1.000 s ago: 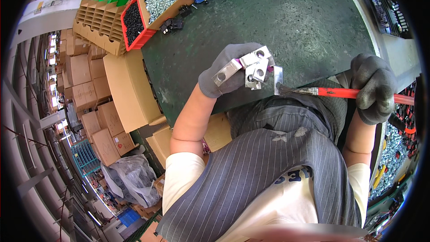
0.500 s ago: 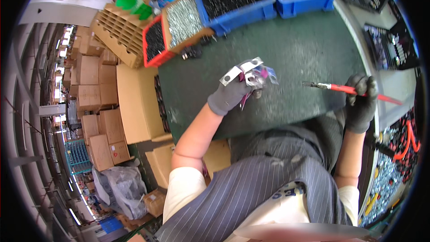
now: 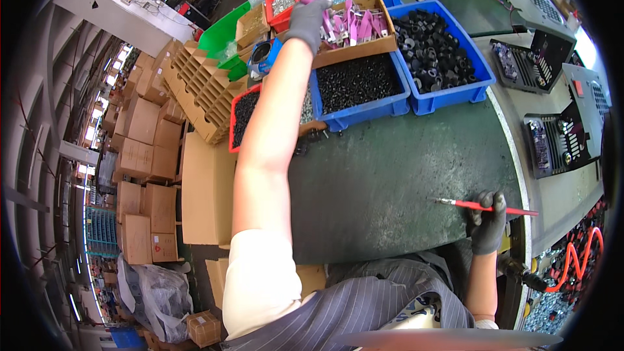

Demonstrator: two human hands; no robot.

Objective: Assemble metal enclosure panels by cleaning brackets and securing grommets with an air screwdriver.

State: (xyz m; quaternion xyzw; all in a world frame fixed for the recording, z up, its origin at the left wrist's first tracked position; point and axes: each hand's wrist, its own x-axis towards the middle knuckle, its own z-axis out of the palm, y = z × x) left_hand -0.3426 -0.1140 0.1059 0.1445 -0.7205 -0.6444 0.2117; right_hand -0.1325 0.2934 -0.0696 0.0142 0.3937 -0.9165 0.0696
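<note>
My left hand [image 3: 307, 25], in a grey glove, reaches far out to the left side of a cardboard box [image 3: 354, 54] of purple tabs [image 3: 356, 25] with metal ends. Its fingers look bent, with a bit of purple beside the fingertips; the back of the glove hides whatever they hold. In my gloved right hand [image 3: 489, 224], low over the table's right side, a thin red-handled brush [image 3: 465, 204] lies nearly level. Its silver metal end points left.
Blue bins of small black parts [image 3: 359, 84] and black plastic pieces [image 3: 434, 52] line the far side of the green table [image 3: 396, 169]. A red bin [image 3: 244, 114] stands left, partly behind my forearm. Open black cases [image 3: 552, 143] lie at right, near an orange coiled hose [image 3: 572, 263].
My left hand has swung from above the table, where it held a bunch of purple tabs and white strips, out to the box. My right hand, still gripping the brush, appears lower and slightly left.
</note>
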